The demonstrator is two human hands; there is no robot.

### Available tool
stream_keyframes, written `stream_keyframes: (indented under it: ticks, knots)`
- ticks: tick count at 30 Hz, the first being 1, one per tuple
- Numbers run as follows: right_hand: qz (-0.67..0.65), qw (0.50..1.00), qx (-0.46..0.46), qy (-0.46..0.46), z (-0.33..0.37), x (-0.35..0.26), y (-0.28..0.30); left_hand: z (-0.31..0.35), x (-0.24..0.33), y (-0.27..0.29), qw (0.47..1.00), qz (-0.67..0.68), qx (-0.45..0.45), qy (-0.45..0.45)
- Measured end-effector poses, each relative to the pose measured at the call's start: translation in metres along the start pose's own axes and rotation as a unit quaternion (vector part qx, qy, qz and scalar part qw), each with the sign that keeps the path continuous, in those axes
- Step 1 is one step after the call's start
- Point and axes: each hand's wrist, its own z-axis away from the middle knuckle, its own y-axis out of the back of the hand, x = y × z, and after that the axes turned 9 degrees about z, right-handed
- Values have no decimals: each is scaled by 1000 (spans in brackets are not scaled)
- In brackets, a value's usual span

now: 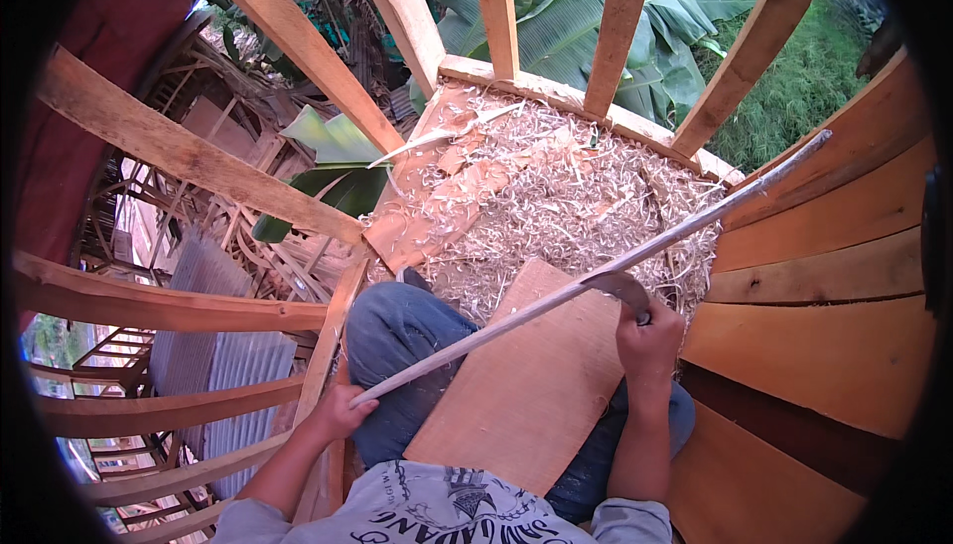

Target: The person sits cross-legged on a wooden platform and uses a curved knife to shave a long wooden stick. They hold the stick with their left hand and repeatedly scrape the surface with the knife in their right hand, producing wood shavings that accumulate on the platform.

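Observation:
A long, pale, thin wooden stick (476, 339) slants across my lap, from low on the left up to the far right. My left hand (340, 413) is closed round its near end. In my right hand (650, 340) is a short knife (621, 288) with a broad curved blade. The blade lies against the stick around its middle, and the handle is mostly hidden by my fingers. Under the stick a flat wooden board (526, 385) rests across my legs.
Curly wood shavings (596, 197) cover the floor ahead of me. Wooden railing slats (189, 157) stand on the left and far sides, and a plank wall (824, 336) rises close on my right. Beyond the slats are banana leaves (536, 18) and corrugated sheets (238, 385).

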Motion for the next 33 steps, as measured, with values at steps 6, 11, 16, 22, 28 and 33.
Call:
stream_keyframes:
  ticks: [6,11,16,22,28,33]
  knots:
    - [85,995,-36,37,0,-25,-17,4,15,-4,999,-5,29,19]
    - [123,992,-40,-5,-7,-17,-9,4,17,-10,998,-32,50,-7]
    - [105,993,-32,-53,-15,-10,-10,2,17,-11,997,-42,62,-6]
    - [-148,941,97,-289,-57,77,17,3,8,-12,997,-51,61,-21]
    - [-91,982,68,-150,-31,33,14,0,11,-6,998,-57,36,6]
    - [-31,997,-51,46,4,-21,-19,2,12,-9,997,-43,53,34]
